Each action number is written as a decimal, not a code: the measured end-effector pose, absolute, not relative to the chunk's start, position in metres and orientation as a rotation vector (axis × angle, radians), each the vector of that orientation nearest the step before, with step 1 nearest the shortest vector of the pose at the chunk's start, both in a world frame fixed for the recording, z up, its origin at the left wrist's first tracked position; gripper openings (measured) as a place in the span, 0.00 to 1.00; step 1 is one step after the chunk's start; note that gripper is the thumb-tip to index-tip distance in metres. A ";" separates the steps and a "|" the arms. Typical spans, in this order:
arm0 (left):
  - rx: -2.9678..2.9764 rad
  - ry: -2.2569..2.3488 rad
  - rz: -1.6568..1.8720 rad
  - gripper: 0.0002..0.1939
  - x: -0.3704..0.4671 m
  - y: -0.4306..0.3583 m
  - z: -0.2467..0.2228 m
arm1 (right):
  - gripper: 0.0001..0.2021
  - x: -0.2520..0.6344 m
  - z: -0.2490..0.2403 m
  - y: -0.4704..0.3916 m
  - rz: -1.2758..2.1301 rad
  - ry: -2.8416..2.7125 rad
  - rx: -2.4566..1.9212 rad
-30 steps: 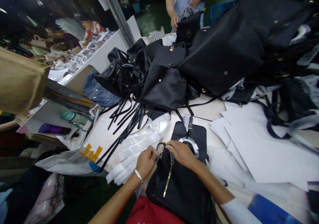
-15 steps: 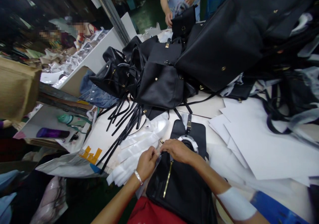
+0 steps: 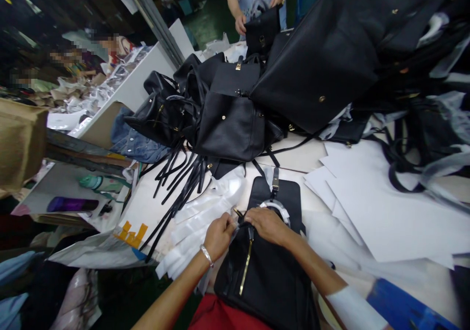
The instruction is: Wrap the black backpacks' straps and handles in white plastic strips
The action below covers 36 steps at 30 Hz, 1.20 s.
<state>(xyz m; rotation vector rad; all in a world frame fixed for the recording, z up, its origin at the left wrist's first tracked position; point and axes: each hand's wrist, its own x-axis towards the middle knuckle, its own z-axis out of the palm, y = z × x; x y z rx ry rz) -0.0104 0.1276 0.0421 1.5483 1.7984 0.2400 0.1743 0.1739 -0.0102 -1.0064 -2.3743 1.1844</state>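
Observation:
A black bag (image 3: 271,271) with a gold zipper (image 3: 246,269) rests in front of me, its flap laid back on the table. White wrapping covers the round handle (image 3: 281,207) near the flap. My right hand (image 3: 268,226) grips the bag's top edge, fingers curled over it beside a small gold fitting (image 3: 238,213). Just left of that, my left hand (image 3: 219,237) is closed in a pinch at the bag's upper left corner. What lies between its fingertips is too small to make out. White plastic strips (image 3: 200,222) lie beside my left hand.
Black bags (image 3: 229,129) are heaped across the back of the table, with loose black straps (image 3: 183,193) hanging forward. White sheets (image 3: 389,207) lie to the right, near a blue object (image 3: 407,305). Opposite, a person's hand (image 3: 240,24) holds another black bag.
My right hand has shifted slightly right along the bag's top edge, and the gold fitting shows more. My left hand stays pinched at the corner. The whole view has shifted slightly.

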 end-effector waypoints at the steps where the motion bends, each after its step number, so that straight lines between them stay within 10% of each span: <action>1: 1.563 1.785 0.231 0.07 -0.008 0.128 0.041 | 0.13 0.175 -0.011 0.174 1.209 -2.374 -0.974; 36: 1.824 1.716 -0.042 0.06 0.045 0.174 0.008 | 0.23 0.203 -0.042 0.150 1.131 -2.051 -1.328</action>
